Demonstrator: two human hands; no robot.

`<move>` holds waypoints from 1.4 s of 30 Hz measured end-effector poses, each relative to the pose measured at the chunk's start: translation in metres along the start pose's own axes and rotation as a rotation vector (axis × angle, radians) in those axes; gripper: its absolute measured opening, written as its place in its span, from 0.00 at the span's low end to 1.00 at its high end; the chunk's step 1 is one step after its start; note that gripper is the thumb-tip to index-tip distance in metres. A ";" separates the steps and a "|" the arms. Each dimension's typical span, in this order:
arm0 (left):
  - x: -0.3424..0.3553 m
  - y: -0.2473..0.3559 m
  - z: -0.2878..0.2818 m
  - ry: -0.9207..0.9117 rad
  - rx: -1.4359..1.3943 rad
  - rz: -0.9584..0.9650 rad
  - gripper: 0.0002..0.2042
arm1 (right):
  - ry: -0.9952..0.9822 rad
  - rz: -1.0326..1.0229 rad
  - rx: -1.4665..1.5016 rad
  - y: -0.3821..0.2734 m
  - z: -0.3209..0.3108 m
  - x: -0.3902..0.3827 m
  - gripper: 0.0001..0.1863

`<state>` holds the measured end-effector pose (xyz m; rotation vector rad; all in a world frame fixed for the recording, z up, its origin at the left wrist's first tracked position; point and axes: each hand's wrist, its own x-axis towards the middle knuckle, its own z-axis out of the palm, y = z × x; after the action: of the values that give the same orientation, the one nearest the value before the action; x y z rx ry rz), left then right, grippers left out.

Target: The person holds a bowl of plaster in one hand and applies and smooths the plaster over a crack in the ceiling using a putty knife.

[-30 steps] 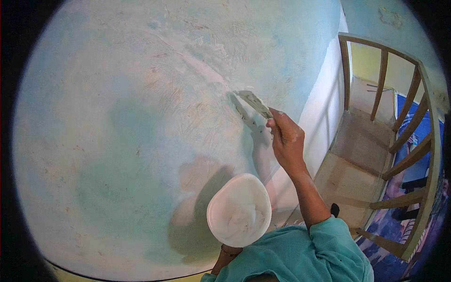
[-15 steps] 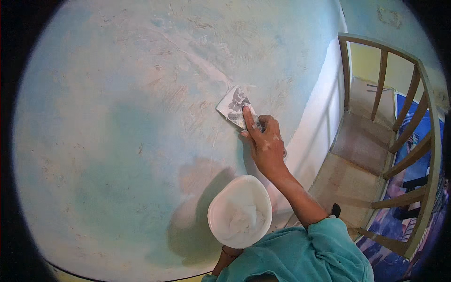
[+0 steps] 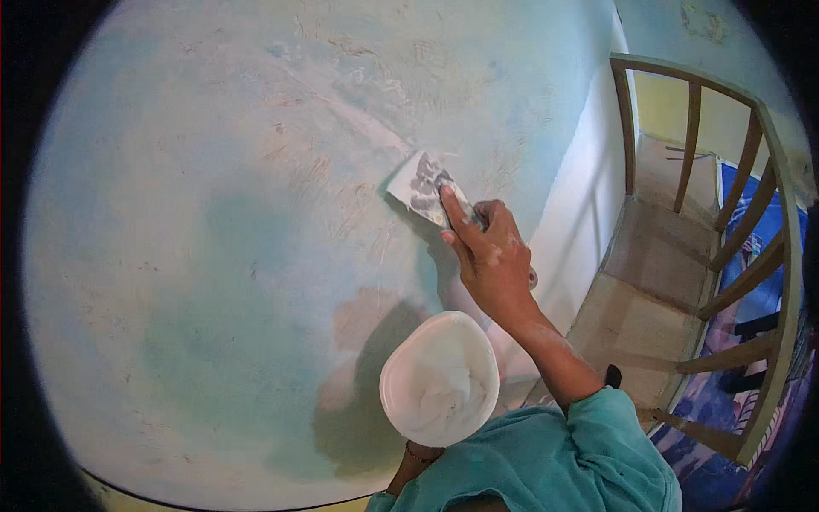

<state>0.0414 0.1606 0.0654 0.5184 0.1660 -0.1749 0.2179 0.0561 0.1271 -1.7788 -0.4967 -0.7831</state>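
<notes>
My right hand (image 3: 495,260) grips a putty knife (image 3: 420,189) by its handle, with the index finger stretched toward the blade. White and grey smears cover the wide blade, which lies at or just off the patchy pale blue wall (image 3: 213,282); a dark shadow runs along its lower left edge. Below it is a white bowl (image 3: 388,388) containing white paste (image 3: 448,397). My left hand (image 3: 421,452) supports the bowl from beneath; its fingers are hidden behind it. A pale streak of paste (image 3: 367,124) slants up and left from the blade.
To the right, a wooden railing (image 3: 694,154) with slanted bars borders brown steps or landing (image 3: 648,316). A white wall band (image 3: 572,200) runs beside them. Blue and purple patterned fabric (image 3: 742,230) shows beyond the bars. My teal sleeve (image 3: 614,435) fills the lower right.
The blade has shifted slightly up and left, its shadow now showing along the left edge. My right hand has turned a little and moved right. The bowl has shifted slightly up and right.
</notes>
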 end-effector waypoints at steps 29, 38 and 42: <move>-0.003 0.003 0.003 0.210 0.345 0.107 0.32 | 0.004 -0.027 -0.059 -0.011 0.006 0.011 0.27; -0.008 0.010 -0.021 0.011 -0.073 0.098 0.39 | -0.109 0.020 -0.079 0.015 -0.009 -0.021 0.26; -0.009 0.009 -0.022 0.018 -0.125 0.041 0.36 | -0.107 0.081 0.015 0.005 -0.016 -0.009 0.25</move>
<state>0.0322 0.1803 0.0524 0.3987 0.1822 -0.1187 0.2107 0.0400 0.1204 -1.8223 -0.4968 -0.6294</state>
